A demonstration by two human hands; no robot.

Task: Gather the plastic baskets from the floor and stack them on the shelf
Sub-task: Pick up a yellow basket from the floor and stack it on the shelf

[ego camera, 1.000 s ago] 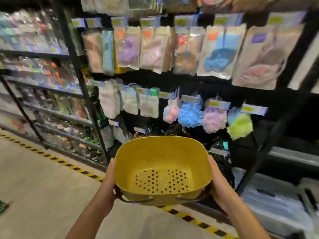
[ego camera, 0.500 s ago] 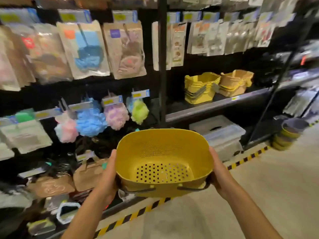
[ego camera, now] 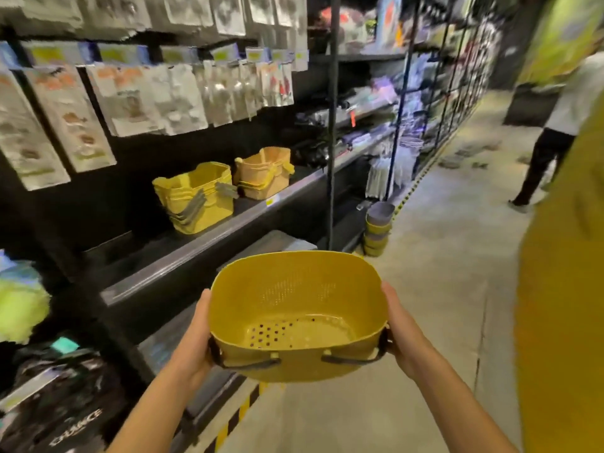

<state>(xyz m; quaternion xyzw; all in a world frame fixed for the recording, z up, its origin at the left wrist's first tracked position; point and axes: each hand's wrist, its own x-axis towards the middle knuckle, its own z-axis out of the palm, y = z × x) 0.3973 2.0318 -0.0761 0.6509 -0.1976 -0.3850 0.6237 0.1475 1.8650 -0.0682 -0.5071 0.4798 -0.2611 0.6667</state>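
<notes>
Store aisle — yellow perforated basket point(ego camera: 299, 308), dark handles folded.

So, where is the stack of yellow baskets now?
The stack of yellow baskets stands on the shelf, left of centre, beside the orange stack.

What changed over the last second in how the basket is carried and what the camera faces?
The view swung right along the aisle: the hanging sponges have slid off to the left, and the yellow stack and orange stack on the shelf now sit ahead, nearer. Unchanged: left hand and right hand still grip the yellow basket by its ends, upright and empty.
</notes>
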